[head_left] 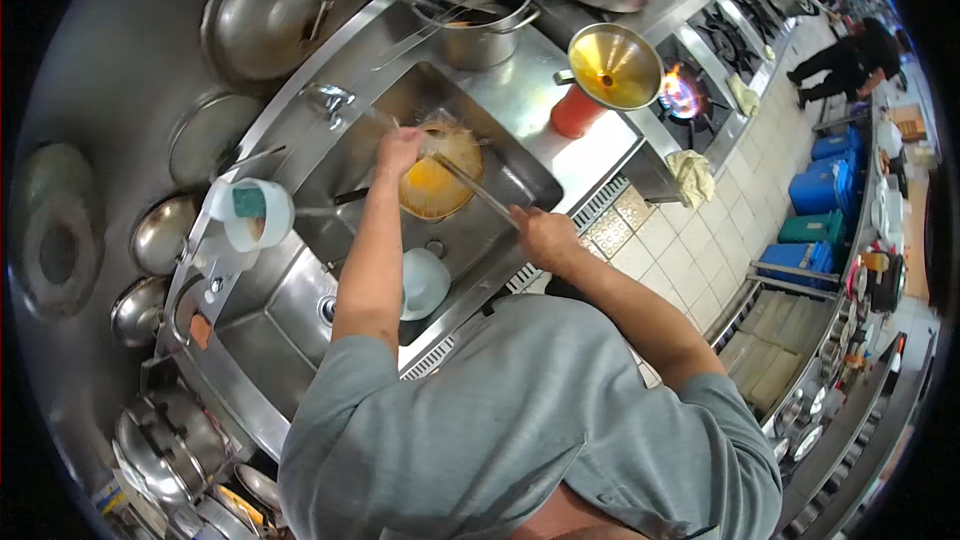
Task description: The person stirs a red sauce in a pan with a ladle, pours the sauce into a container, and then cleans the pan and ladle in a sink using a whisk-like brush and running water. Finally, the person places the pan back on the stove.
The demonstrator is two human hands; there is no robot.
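In the steel sink [500, 140], a round pan [440, 185] holds yellow-orange liquid, with water splashing at its far side below the faucet [332, 100]. My left hand [400, 150] is closed over the far part of the pan, near the head end of a long handle; what its fingers grip is too small to make out. Wrapped round the long handle [470, 180], my right hand [547, 238] is at the sink's right edge. A pale bowl [425, 283] lies in the sink beside my left forearm.
A lit burner [682, 92] flames at the right, beside a metal funnel [615, 65] on a red container [580, 112]. A large pot [475, 0] stands behind the sink. White tubs [258, 215] sit at the left. Another person [850, 60] stands in the far aisle.
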